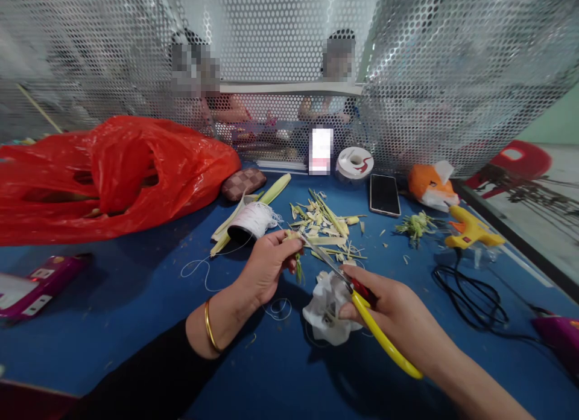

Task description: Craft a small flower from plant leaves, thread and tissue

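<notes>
My left hand [271, 260], with a gold bangle at the wrist, pinches a small bundle of green plant strips [299, 269] between thumb and fingers. Scissors [382, 332] with a yellow handle and a red part are gripped in my right hand [398, 311]. Their blades point up and left, the tips close to my left fingertips. Below the blades lies a crumpled white plastic bag [326, 311]. Just beyond my left hand a spool of white thread [254, 219] rests on its side against pale green husk leaves [275, 189]. Cut plant scraps [332, 218] are scattered beyond the blades.
A large red plastic bag [136, 166] fills the left side. Along the back are a checkered pouch [244, 184], a white roll [355, 162], a dark phone [384, 195] and an orange tissue pack [432, 184]. A yellow glue gun [474, 227] with black cable lies right. People sit behind the perforated screen.
</notes>
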`<state>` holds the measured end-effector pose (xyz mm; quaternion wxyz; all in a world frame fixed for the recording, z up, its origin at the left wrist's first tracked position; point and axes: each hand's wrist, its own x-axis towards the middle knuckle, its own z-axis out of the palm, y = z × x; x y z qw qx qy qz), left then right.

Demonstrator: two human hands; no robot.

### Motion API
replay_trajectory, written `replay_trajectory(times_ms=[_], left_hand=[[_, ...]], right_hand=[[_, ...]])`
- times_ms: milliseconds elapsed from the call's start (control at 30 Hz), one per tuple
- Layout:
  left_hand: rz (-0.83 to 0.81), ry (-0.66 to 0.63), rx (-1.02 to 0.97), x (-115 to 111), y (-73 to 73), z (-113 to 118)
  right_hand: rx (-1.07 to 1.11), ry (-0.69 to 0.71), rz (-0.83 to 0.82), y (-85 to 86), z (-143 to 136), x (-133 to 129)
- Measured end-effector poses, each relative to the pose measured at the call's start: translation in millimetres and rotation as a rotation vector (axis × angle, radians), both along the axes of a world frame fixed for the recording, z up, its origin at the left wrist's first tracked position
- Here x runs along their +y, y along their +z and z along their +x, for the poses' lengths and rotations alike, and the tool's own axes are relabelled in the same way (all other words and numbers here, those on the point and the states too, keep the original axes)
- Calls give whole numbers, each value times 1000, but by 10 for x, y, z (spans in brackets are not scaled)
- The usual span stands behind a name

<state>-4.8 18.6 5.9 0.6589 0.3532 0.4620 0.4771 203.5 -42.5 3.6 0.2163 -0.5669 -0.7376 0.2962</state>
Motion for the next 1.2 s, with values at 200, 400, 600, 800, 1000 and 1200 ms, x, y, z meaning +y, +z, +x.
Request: replay_trajectory(times_ms=[200,400,600,800,1000,1200], left_hand=[[34,-1,41,22,19,-15],[20,9,14,19,5,-7],[-33,9,-33,20,-14,-1],[-38,6,-35,17,-13,-10],[-46,-7,-35,20,-9,-17],[-52,-12,-47,28,-33,-20]], right_hand=[[7,9,-20,-5,9,2],[32,-3,-70,18,-16,-6],[49,2,-53,-30,-10,-8],[27,-7,-44,-32,-2,-4],[32,-5,-63,5,-6,-14],[25,-11,-61,14,-29,-1]])
